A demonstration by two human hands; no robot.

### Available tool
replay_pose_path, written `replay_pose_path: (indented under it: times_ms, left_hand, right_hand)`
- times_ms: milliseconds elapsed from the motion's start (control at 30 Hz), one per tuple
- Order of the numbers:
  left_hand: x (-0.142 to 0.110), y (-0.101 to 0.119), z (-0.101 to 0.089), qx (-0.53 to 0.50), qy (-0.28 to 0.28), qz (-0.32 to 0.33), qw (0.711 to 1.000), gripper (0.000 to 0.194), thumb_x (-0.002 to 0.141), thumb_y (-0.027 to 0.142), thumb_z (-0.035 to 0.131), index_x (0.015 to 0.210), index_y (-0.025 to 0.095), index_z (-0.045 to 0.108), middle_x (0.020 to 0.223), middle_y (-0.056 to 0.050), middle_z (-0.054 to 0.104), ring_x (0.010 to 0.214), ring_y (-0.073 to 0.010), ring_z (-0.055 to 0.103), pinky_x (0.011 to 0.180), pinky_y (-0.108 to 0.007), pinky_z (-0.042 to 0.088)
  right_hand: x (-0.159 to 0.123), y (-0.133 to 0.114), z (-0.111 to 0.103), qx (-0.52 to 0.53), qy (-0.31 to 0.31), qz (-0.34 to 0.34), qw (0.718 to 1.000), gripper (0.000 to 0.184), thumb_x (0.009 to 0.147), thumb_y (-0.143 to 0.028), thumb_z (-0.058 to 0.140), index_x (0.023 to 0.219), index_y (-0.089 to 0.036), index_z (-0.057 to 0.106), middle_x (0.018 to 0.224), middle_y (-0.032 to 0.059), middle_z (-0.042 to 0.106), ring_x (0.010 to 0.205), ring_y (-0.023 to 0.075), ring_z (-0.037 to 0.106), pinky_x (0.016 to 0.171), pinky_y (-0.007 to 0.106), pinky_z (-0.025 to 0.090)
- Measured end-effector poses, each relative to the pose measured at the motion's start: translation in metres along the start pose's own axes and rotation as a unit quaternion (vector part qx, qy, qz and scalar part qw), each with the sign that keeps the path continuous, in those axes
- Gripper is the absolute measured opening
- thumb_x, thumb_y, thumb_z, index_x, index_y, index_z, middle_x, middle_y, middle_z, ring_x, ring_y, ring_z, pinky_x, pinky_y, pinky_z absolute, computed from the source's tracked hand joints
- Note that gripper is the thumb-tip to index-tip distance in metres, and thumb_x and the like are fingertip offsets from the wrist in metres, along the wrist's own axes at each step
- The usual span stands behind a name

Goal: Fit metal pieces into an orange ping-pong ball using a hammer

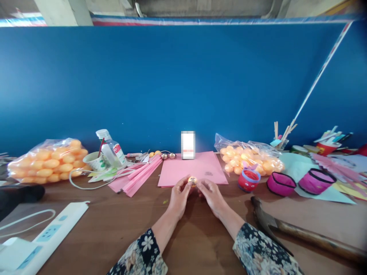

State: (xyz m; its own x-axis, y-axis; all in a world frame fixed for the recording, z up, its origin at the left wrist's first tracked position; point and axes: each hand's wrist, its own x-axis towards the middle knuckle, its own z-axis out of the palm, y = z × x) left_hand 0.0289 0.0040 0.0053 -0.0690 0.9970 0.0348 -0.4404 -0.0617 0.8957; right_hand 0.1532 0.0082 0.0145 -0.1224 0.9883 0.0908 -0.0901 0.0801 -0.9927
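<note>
Sleeves [145, 254] nearest; left hand [178, 197] and right hand [212, 197] pinch a ball [192, 180], paper [192, 168] just beyond the grip; light, even pressure from both sides should steady it.

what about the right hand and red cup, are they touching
Apart: the head view shows brown tabletop between the right hand and the red cup.

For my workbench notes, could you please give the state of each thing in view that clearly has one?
Left hand: pinching a small yellowish piece
Right hand: pinching it too
Bottle: leaning, seemingly capped
Bag on the left: filled
Bag on the right: partly filled
Patterned cup: red stick inside
Red cup: upright
Magenta containers: open-topped
Pink sheets: flat
Hammer: lying down
Power strip: adapter seemingly plugged in; switched on, cannot tell
</note>
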Motion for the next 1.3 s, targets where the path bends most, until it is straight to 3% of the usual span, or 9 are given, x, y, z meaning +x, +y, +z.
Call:
replay_pose_path:
  times_ms: [767,1300]
  left_hand:
    - [0.0,0.0001,-0.0006,0.0,0.002,0.006,1.0,0.042,0.067,0.029,0.065,0.107,0.018,0.058,0.1,-0.006,0.065,0.091,-0.0179,0.059,0.087,-0.034,0.043]
    - [-0.0003,0.0002,-0.0007,0.011,0.002,0.011,1.0,0.043,0.066,0.03,0.066,0.106,0.017,0.059,0.101,-0.007,0.064,0.091,-0.0187,0.059,0.087,-0.034,0.043]
  right_hand:
    - [0.0007,-0.0028,-0.0003,-0.022,0.005,0.028,0.999,0.035,0.067,-0.05,0.058,0.074,-0.016,0.058,0.057,-0.0013,0.051,0.052,0.0108,0.046,0.045,0.021,0.037]
    - [0.0004,-0.0036,-0.0002,-0.014,0.0,0.024,1.0,0.034,0.068,-0.049,0.058,0.075,-0.016,0.058,0.06,-0.0014,0.051,0.056,0.0106,0.047,0.049,0.021,0.039]
